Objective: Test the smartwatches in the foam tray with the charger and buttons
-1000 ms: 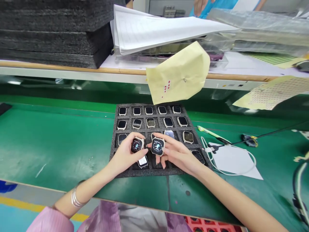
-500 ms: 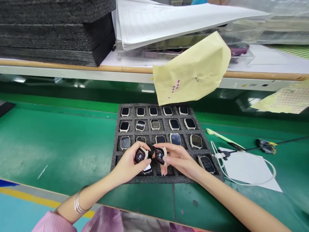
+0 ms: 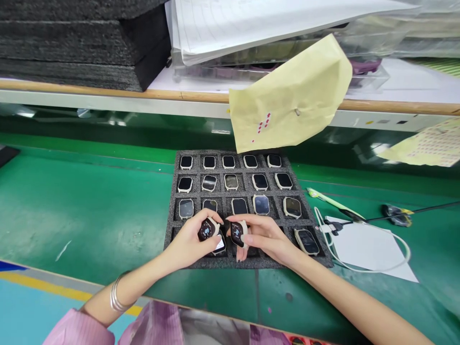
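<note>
My left hand [image 3: 196,238] is closed on a smartwatch [image 3: 206,230], its round dial lit on a dark screen. Between the thumb and fingers of my right hand [image 3: 264,235] is a second smartwatch [image 3: 237,233], showing a similar lit dial. Both are held over the front row of a dark foam tray [image 3: 168,230]. Under my left thumb, a third watch [image 3: 220,245] with a white lit screen lies partly hidden in the tray. Several strapless watches with pale cases sit in the other compartments, mostly with dark screens. My hands cover part of the front row.
Right of the tray lie a white cable [image 3: 377,272], a sheet of white paper [image 3: 364,244] and a green pen [image 3: 334,206]. A yellow paper [image 3: 287,103] hangs from the shelf edge [image 3: 201,96] above. Black foam blocks [image 3: 72,48] are stacked on the shelf.
The whole view has shifted slightly, with the shelf a little higher in the picture. Both hands keep their watches; the right one's screen is turned slightly more sideways.
</note>
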The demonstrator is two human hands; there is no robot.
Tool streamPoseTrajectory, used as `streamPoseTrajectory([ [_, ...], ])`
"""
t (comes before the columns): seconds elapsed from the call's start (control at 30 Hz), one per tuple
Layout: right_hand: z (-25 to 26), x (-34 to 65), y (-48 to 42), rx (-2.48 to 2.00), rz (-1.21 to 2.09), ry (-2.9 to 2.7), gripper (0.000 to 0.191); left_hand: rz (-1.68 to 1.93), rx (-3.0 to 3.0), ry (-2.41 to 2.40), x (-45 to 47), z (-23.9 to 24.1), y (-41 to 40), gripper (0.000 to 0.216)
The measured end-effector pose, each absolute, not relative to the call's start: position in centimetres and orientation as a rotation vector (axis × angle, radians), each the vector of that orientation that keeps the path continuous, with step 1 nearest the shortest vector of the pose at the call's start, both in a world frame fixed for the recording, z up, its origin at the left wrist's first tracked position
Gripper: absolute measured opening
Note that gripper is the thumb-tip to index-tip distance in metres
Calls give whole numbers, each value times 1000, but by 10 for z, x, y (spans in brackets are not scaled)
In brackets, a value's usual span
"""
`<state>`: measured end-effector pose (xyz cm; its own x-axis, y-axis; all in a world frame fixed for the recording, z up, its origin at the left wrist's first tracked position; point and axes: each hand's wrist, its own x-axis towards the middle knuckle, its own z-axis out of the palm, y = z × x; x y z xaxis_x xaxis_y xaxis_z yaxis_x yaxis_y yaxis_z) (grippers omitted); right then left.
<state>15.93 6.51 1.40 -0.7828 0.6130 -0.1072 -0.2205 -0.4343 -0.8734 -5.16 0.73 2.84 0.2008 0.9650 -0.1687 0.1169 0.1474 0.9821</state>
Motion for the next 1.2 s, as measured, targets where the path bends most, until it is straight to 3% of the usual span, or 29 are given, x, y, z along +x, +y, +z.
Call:
streamPoseTrajectory([
  [1.2,17,160,60,-599,2113,-1223,41,946,1276,1202,-54,28,4,23],
])
